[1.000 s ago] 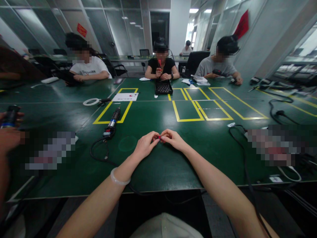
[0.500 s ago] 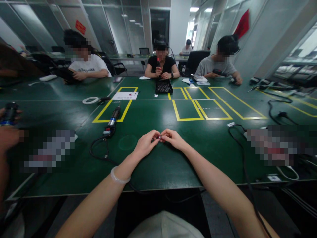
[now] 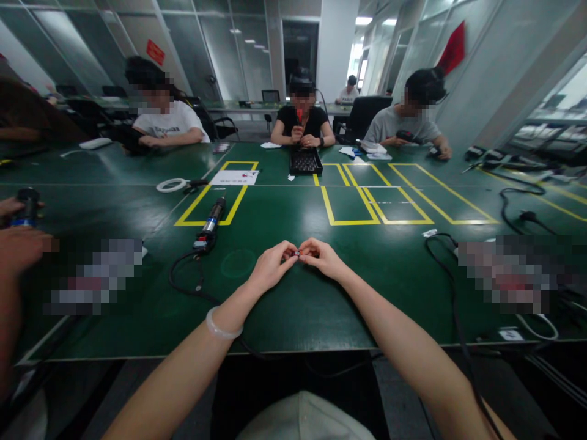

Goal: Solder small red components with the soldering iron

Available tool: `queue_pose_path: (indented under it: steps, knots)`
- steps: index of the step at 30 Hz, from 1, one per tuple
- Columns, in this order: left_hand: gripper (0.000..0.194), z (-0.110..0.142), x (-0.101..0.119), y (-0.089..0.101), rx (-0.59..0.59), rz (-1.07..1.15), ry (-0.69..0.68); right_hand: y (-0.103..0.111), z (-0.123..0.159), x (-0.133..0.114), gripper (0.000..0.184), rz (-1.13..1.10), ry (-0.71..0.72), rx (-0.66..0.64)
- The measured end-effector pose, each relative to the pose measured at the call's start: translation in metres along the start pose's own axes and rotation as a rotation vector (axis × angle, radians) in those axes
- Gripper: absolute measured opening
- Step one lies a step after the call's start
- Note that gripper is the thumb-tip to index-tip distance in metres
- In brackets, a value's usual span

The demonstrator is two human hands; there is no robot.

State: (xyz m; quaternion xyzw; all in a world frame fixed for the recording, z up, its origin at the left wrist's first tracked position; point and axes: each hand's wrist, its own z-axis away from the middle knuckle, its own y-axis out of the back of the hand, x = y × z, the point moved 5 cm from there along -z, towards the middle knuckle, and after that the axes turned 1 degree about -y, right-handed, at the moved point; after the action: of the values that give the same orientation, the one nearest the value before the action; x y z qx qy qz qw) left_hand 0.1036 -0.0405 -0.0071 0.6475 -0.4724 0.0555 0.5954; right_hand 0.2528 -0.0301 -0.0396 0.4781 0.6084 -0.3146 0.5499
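Note:
My left hand and my right hand meet fingertip to fingertip over the green table. Between them they pinch a tiny red and silver part, mostly hidden by the fingers. A pale bangle circles my left wrist. To the left of my hands lies a corded electric screwdriver, partly inside a yellow taped rectangle, apart from both hands.
A black parts tray and a white sheet lie farther back, with a white tape roll to the left. Black cables run at the right. Three people sit across the table; another person's hand holds a tool at left.
My hands stay together on the small part with only slight finger movement. The view has shifted a little.

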Motion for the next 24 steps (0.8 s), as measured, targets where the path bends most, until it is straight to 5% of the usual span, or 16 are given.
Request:
queue_pose_path:
  steps: [17, 21, 24]
  knots:
    - [0.028, -0.004, 0.000, 0.022, 0.150, 0.004, 0.084, 0.007, -0.001, 0.003, 0.024, 0.011, -0.005, 0.048]
    - [0.028, -0.016, -0.016, 0.050, 0.243, -0.023, 0.093, 0.007, 0.000, 0.001, 0.021, 0.018, -0.012, 0.035]
    - [0.029, -0.030, -0.048, 0.087, 0.312, -0.124, 0.136, 0.008, 0.002, 0.000, 0.021, 0.026, -0.016, 0.032]
